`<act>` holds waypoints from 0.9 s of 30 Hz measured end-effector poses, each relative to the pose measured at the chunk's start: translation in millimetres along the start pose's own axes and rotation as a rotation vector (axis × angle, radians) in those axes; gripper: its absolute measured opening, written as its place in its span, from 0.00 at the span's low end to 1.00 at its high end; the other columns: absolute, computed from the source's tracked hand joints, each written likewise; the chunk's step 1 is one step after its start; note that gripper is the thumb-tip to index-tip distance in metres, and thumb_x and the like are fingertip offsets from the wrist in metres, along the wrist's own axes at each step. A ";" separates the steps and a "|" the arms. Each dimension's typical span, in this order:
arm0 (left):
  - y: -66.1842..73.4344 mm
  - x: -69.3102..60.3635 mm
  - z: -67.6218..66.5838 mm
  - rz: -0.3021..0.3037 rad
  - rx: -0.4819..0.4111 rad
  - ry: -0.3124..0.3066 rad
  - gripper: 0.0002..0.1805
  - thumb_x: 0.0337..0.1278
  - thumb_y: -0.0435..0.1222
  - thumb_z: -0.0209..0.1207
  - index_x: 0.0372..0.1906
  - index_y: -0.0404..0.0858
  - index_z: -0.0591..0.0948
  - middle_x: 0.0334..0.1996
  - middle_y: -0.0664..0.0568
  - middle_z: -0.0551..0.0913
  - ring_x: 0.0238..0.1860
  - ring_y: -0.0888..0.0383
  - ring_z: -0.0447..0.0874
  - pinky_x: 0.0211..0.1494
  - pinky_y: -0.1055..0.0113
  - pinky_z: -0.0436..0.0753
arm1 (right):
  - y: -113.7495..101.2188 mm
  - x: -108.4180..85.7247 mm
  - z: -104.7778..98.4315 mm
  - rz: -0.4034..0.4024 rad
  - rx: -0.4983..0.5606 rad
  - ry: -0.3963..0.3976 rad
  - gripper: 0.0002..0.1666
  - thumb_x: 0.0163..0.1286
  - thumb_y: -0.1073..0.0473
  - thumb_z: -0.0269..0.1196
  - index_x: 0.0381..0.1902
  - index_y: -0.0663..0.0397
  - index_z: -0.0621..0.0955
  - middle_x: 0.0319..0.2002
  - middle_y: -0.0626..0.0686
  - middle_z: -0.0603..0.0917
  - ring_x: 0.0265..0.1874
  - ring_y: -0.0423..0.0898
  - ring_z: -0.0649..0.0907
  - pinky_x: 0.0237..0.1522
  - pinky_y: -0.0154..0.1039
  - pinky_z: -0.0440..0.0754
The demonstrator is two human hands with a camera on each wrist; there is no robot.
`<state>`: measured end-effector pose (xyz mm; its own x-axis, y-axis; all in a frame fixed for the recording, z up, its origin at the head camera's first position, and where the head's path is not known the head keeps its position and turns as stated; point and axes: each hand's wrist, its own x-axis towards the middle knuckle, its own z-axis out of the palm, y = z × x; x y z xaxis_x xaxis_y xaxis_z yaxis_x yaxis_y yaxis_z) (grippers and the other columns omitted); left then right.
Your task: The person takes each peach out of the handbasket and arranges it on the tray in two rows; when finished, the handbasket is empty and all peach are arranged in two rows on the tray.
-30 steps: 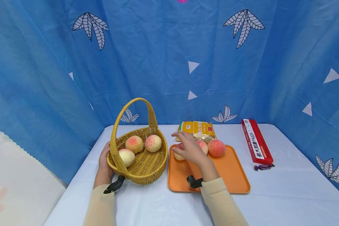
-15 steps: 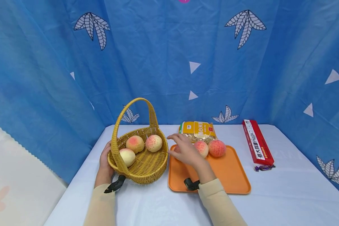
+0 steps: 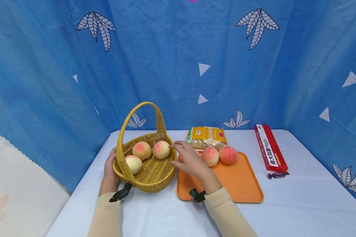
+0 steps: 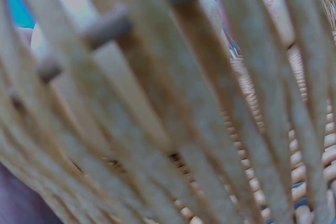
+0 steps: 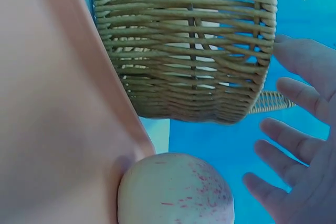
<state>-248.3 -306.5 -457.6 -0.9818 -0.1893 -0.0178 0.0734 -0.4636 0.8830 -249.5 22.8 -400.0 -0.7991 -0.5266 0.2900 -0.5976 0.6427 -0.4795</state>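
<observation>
The woven basket (image 3: 154, 179), its tall handle upright, holds a yellow-orange peach (image 3: 141, 150), a speckled peach (image 3: 161, 149) and a pale peach (image 3: 133, 164). My left hand (image 3: 110, 169) grips its left side; close-up weave (image 4: 173, 98) fills the left wrist view. At the basket's right rim, my right hand (image 3: 190, 159) has spread fingers and holds nothing; the right wrist view shows this hand (image 5: 304, 156) beside the basket (image 5: 184, 51). On the orange tray (image 3: 240, 187) are a speckled peach (image 3: 210, 156), a red peach (image 3: 228, 154) and another mostly hidden behind my right hand.
Behind the tray lies a yellow pasta bag (image 3: 207, 136). Farther right are a red pasta box (image 3: 271, 148) and a purple-wrapped candy (image 3: 278, 175) on the white tablecloth (image 3: 305, 197). A blue curtain (image 3: 172, 65) hangs behind the table.
My right hand has moved left, from over the leftmost peach on the tray to the basket's right rim, fingers still spread. The left hand and basket have stayed put.
</observation>
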 end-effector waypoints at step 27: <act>0.4 -0.8 -1.6 0.012 0.001 -0.020 0.21 0.76 0.33 0.33 0.60 0.52 0.72 0.58 0.61 0.71 0.62 0.63 0.66 0.66 0.71 0.67 | -9.1 19.6 26.8 0.003 0.102 -0.085 0.38 0.67 0.49 0.68 0.72 0.36 0.66 0.74 0.50 0.64 0.74 0.51 0.65 0.69 0.53 0.71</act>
<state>-247.2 -307.9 -457.9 -0.9841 -0.1776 0.0021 0.0849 -0.4602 0.8837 -257.9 -8.3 -412.1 -0.7896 -0.5730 0.2198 -0.5823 0.5865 -0.5630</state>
